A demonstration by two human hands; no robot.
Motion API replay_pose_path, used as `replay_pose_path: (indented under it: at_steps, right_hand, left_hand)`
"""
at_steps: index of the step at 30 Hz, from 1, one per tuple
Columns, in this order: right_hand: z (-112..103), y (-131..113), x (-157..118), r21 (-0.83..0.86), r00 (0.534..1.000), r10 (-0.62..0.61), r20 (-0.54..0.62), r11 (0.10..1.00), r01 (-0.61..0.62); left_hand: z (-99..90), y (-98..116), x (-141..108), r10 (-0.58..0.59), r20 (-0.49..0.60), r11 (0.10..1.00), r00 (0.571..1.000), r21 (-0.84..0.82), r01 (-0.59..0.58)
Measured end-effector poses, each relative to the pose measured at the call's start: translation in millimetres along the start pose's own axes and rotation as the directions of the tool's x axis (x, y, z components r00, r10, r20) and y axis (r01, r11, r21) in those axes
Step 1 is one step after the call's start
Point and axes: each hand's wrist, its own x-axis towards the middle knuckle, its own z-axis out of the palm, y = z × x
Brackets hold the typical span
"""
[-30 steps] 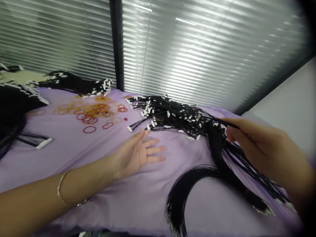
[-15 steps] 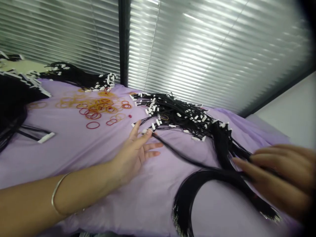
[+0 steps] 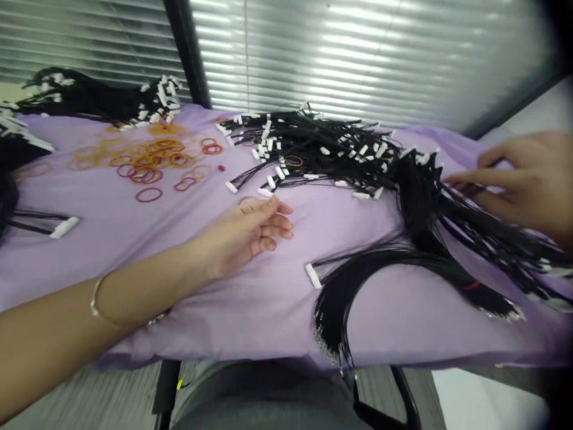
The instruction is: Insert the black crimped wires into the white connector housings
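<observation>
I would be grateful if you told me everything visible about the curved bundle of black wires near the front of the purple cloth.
The curved bundle of black wires lies in an arch on the purple cloth, its many thin strands apparently plastic-coated. Both ends show silvery tips; at the left end a few strands reach the cloth's front edge. A red band sits near the right end. A white connector lies beside its left side, its wires running toward the arch. Neither hand appears to touch it.
</observation>
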Motion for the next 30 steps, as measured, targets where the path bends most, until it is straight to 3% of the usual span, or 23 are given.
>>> replay_pose_path:
  at_steps: [1,2,4,7,9,12,15,18,22,24,26,28,30]
  right_hand:
    - [6.7,1.2,8.2,-0.050,0.989,-0.122,0.084,0.991,0.126]
    - [11.1,0.3,15.6,-0.093,0.975,-0.141,0.175,0.983,0.159]
    - [12.0,-8.3,27.1,-0.194,0.950,-0.015,0.311,0.978,0.079]
    - [-3.2,-39.5,33.9,-0.268,0.944,0.022,0.330,0.961,0.071]
    - [-15.2,-71.6,32.4,-0.232,0.949,-0.047,0.313,0.965,0.125]
    - [-15.1,-124.1,28.3,0.144,0.940,-0.255,0.227,0.963,0.226]
    - [9.1,-161.1,28.4,0.149,0.907,-0.259,0.331,0.964,0.220]
    - [26.2,-174.4,27.0,0.140,0.868,-0.301,0.394,0.953,0.267]
    - [3.2,-174.3,13.3,0.088,0.864,-0.312,0.395,0.949,0.303]
    - [-15.0,-174.2,6.4,0.079,0.882,-0.328,0.338,0.944,0.321]
    - [-25.9,-174.6,4.2,0.081,0.906,-0.383,0.178,0.924,0.375]
    - [-27.4,-175.3,8.1,0.039,0.893,-0.450,-0.013,0.892,0.450]
    - [-23.6,-177.0,16.2,-0.046,0.873,-0.478,-0.096,0.878,0.476]
  left_hand:
    - [1.5,-0.7,-1.6,-0.005,-0.004,0.999,1.000,0.044,0.005]
    - [3.0,-1.2,-3.8,-0.031,0.006,0.997,1.000,0.074,0.030]
    - [5.1,-2.1,-8.7,-0.039,0.034,0.976,0.999,0.217,0.030]
    - [5.7,-4.4,-14.6,0.126,0.075,0.770,0.989,0.622,-0.145]
    - [5.6,-5.9,-17.1,0.170,0.145,0.653,0.975,0.724,-0.221]
    - [6.0,-6.2,-18.2,0.114,0.192,0.679,0.975,0.701,-0.217]
    - [7.6,-4.7,-17.1,0.073,0.172,0.735,0.982,0.657,-0.169]
    - [10.7,-4.1,-17.6,0.069,0.188,0.745,0.980,0.644,-0.176]
    - [11.4,-8.3,-20.2,0.069,0.206,0.772,0.976,0.609,-0.183]
    - [9.2,-12.5,-20.4,0.079,0.216,0.793,0.973,0.578,-0.192]
    - [7.0,-16.5,-20.0,0.072,0.239,0.817,0.968,0.543,-0.195]
    - [6.4,-18.6,-20.3,0.058,0.263,0.841,0.963,0.507,-0.189]
    - [8.1,-17.4,-21.8,0.058,0.263,0.855,0.963,0.484,-0.184]
